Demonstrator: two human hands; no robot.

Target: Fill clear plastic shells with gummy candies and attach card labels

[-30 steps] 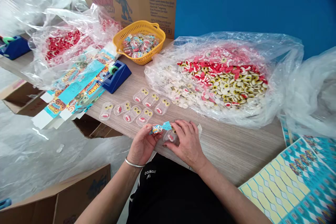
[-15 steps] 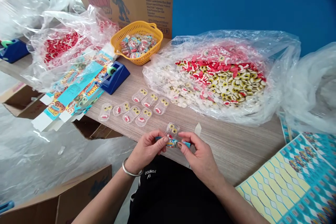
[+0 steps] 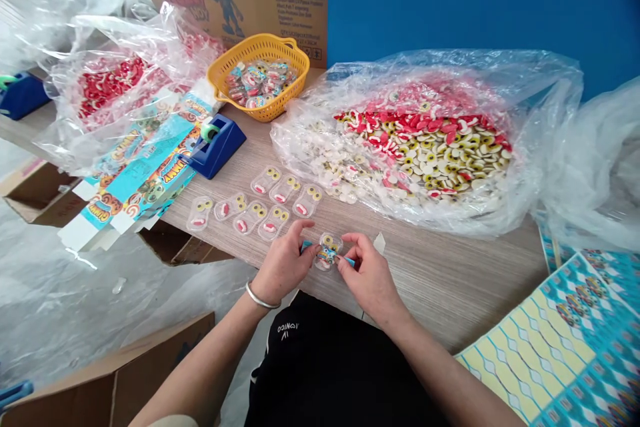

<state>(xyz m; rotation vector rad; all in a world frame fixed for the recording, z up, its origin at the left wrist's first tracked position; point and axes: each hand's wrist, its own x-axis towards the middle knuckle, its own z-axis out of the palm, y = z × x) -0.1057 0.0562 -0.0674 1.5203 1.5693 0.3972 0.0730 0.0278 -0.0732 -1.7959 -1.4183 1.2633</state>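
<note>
Moved: since 0.5 s ago the label has shifted from the near end of the nearest pack to lie across its middle; clock below read from this pack, 12 pointing away from the person
Left hand: at 9 o'clock; thumb on the label's left end, forefinger raised; cannot tell whether it pinches
Right hand: at 4 o'clock; thumb and bent fingers pinching the label's right end
Nearest pack: flat on the table, between the hands; 2 yellow eyes showing above the label
Other packs: 7 lying at 10 o'clock
Dispenser: blue; between 10 and 11 o'clock
Basket: yellow; at 11 o'clock; wrapped packs inside
Candy bag: between 1 and 2 o'clock; red and yellow pieces
Sheets: at 4 o'clock; blue and yellow
</note>
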